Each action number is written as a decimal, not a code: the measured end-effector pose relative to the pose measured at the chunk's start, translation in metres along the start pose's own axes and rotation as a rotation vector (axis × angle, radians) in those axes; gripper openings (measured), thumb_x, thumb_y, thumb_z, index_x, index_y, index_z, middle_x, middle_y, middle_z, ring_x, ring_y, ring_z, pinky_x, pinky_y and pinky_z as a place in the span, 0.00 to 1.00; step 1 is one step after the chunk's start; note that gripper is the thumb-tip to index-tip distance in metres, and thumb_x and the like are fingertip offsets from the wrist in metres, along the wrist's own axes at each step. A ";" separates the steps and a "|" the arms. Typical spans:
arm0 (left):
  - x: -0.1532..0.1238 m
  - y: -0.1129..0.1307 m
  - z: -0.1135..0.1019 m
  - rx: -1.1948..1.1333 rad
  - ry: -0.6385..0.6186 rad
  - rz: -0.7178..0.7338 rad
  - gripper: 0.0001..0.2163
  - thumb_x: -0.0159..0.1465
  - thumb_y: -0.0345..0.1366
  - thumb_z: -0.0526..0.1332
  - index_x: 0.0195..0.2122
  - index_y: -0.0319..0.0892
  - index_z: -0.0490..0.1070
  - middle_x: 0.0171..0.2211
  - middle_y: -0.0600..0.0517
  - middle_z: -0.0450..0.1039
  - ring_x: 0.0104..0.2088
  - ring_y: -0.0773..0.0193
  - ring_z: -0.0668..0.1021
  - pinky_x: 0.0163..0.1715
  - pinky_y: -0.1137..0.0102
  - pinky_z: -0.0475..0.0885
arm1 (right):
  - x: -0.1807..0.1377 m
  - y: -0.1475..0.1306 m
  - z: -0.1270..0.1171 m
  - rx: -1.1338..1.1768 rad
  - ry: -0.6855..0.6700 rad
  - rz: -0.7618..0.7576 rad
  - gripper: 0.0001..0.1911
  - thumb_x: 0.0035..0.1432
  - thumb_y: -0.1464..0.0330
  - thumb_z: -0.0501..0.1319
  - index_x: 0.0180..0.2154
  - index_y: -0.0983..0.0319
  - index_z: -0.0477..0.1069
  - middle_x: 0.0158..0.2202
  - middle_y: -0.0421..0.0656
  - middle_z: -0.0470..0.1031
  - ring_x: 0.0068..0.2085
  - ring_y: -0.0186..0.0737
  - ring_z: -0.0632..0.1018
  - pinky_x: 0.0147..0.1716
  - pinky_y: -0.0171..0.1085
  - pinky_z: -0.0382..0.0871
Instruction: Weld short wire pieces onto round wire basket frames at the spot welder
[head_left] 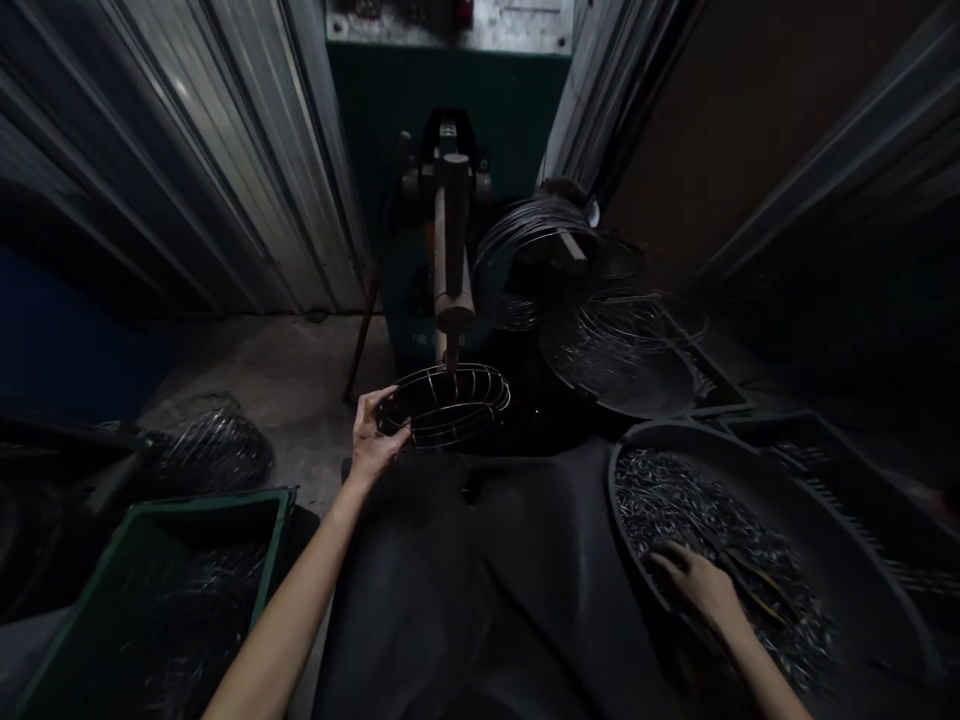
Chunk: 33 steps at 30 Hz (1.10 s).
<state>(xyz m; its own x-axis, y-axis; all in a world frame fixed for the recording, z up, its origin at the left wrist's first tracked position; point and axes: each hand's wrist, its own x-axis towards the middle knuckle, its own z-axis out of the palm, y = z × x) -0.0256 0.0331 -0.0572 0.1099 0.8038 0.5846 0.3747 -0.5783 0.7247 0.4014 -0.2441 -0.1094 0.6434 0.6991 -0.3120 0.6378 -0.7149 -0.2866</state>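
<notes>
My left hand (pixel 377 440) grips the left rim of a round wire cage (pixel 450 408), thumb on the near side and fingers on the far side. The cage is tilted, just below the blunt end of a machine's cylindrical arm (pixel 454 310). My right hand (pixel 697 580) reaches into a wide dark round pan (pixel 862 560) at the right, over a heap of small metal wire pieces (pixel 690 500). Its fingers are drawn together at the pan's left side; what they hold is too dark to make out. Beside that hand, a yellow-edged tool (pixel 761 585) lies on the pieces.
A green crate (pixel 127 560) with wire parts stands at lower left, and a wire bundle (pixel 217 440) lies behind it. Wire rings (pixel 540 225) hang right of the machine, above another pan (pixel 637 385) with rings. A dark apron (pixel 480 580) covers my lap. Corrugated metal walls (pixel 225 130) flank the machine.
</notes>
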 end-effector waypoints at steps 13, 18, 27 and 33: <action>-0.006 0.049 0.007 0.096 -0.175 0.094 0.23 0.53 0.32 0.66 0.50 0.43 0.65 0.45 0.47 0.67 0.47 0.58 0.73 0.48 0.62 0.71 | -0.049 -0.110 0.024 0.339 0.351 -0.820 0.15 0.61 0.58 0.52 0.35 0.55 0.74 0.33 0.43 0.80 0.33 0.45 0.79 0.32 0.43 0.74; 0.001 0.056 0.004 0.213 -0.260 0.113 0.24 0.53 0.32 0.66 0.52 0.45 0.66 0.46 0.47 0.68 0.48 0.55 0.73 0.47 0.60 0.70 | -0.054 -0.182 -0.007 0.540 0.220 -0.789 0.12 0.60 0.61 0.58 0.44 0.56 0.71 0.39 0.42 0.79 0.38 0.41 0.80 0.36 0.38 0.75; 0.005 0.069 0.005 0.279 -0.390 0.157 0.28 0.52 0.32 0.68 0.54 0.48 0.65 0.49 0.47 0.67 0.48 0.53 0.72 0.46 0.58 0.69 | -0.033 -0.299 -0.041 0.082 0.359 -1.332 0.13 0.61 0.67 0.58 0.47 0.60 0.73 0.42 0.42 0.80 0.35 0.38 0.81 0.31 0.34 0.71; 0.007 0.060 -0.002 0.161 -0.337 0.073 0.28 0.51 0.30 0.68 0.53 0.49 0.65 0.47 0.48 0.67 0.49 0.54 0.72 0.48 0.58 0.71 | -0.025 -0.307 -0.039 -0.154 0.533 -1.476 0.15 0.60 0.68 0.58 0.49 0.58 0.73 0.43 0.40 0.80 0.29 0.32 0.79 0.25 0.34 0.64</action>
<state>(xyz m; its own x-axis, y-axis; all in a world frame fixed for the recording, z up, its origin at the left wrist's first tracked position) -0.0046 0.0036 -0.0093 0.4286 0.7776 0.4600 0.4919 -0.6279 0.6031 0.2058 -0.0416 0.0215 -0.5118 0.6990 0.4995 0.8265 0.5592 0.0643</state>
